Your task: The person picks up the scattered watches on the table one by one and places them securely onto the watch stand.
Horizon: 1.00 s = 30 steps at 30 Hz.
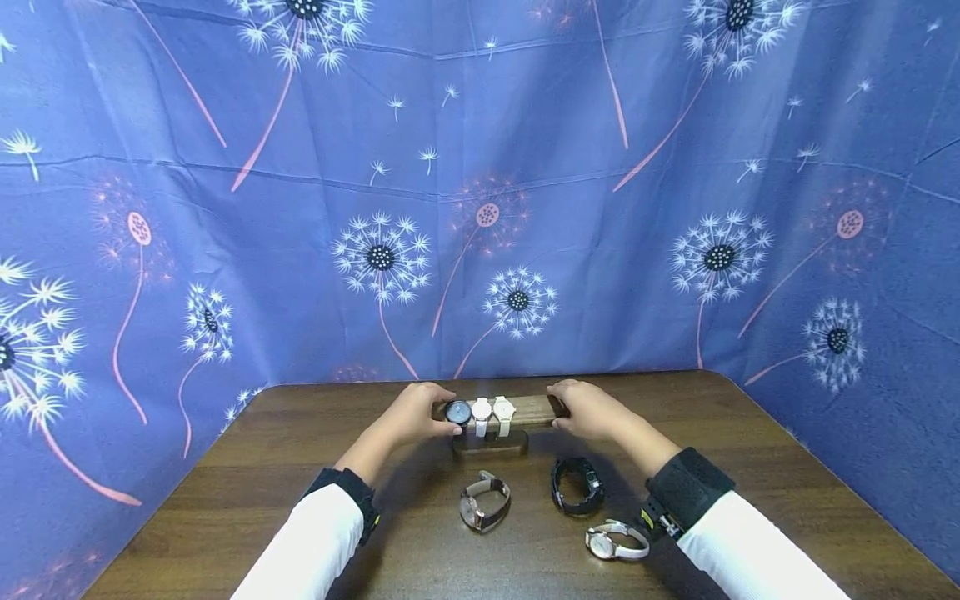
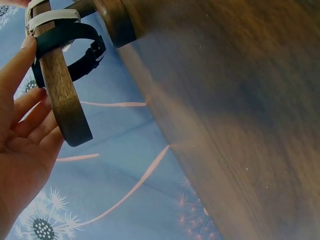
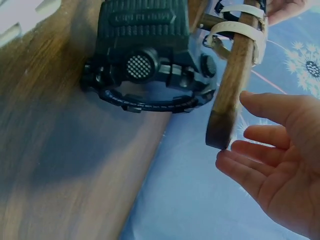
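Observation:
A wooden watch stand (image 1: 534,411) stands towards the back of the table, its crossbar above a short dark base (image 1: 489,443). Strapped along the bar are a dark watch with a blue-grey dial (image 1: 457,412) at the left and two white-strapped watches, one (image 1: 482,409) beside it and another (image 1: 504,408) nearer the middle. My left hand (image 1: 416,411) holds the bar's left end, thumb in front, with a fingertip at the dark strap (image 2: 70,34) in the left wrist view. With thumb and fingertips, my right hand (image 1: 592,410) holds the dark-tipped right end (image 3: 220,129).
In front of the stand lie a dark-strapped watch with a round dial (image 1: 484,502), a chunky black watch (image 1: 577,486) and a white-strapped watch (image 1: 615,542) near my right wrist. Behind the brown table (image 1: 300,467) hangs a blue dandelion-print cloth (image 1: 585,233).

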Available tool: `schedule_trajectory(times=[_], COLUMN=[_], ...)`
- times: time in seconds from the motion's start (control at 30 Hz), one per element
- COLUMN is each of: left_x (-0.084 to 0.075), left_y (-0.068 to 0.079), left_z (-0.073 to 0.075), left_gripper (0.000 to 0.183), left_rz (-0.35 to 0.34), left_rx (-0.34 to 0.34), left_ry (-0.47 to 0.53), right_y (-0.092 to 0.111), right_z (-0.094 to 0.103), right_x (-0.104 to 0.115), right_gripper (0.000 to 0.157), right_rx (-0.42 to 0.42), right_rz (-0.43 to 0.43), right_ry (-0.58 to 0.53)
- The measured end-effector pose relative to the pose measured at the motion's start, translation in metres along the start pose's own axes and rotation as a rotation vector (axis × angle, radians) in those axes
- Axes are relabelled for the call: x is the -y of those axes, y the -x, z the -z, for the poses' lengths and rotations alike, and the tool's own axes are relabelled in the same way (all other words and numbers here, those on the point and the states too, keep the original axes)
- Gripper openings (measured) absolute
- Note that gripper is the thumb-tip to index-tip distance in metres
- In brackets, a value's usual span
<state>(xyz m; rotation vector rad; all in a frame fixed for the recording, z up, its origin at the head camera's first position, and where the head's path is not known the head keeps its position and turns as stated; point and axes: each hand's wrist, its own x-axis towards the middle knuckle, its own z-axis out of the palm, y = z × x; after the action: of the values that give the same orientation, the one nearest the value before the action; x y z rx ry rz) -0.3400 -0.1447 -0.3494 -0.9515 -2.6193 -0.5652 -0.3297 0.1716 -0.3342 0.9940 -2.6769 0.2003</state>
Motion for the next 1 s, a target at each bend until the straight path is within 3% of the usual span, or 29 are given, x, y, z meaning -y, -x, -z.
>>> schedule_trajectory(times=[0.17, 0.47, 0.7, 1.0], left_x=[-0.002, -0.006, -0.016, -0.029], left_y=[0.007, 0.024, 0.037, 0.052], left_z=[0.005, 0.013, 0.018, 0.022], left_gripper=[0.048, 0.038, 0.034, 0.025], left_rz=[0.028, -0.001, 0.026, 0.09], left_rx=[-0.047, -0.149, -0.117, -0.101], left_ry=[0.044, 0.04, 0.115, 0.049], right_y=[0.011, 0.034, 0.044, 0.055], right_z=[0.006, 0.009, 0.011, 0.012], right_x=[0.002, 0.006, 0.016, 0.038], right_gripper=[0.037, 0.027, 0.017, 0.018], right_rx=[-0.067, -0.125, -0.122, -0.097], right_rz=[0.005, 0.04, 0.078, 0.127], right_ry=[-0.043, -0.072, -0.102, -0.18])
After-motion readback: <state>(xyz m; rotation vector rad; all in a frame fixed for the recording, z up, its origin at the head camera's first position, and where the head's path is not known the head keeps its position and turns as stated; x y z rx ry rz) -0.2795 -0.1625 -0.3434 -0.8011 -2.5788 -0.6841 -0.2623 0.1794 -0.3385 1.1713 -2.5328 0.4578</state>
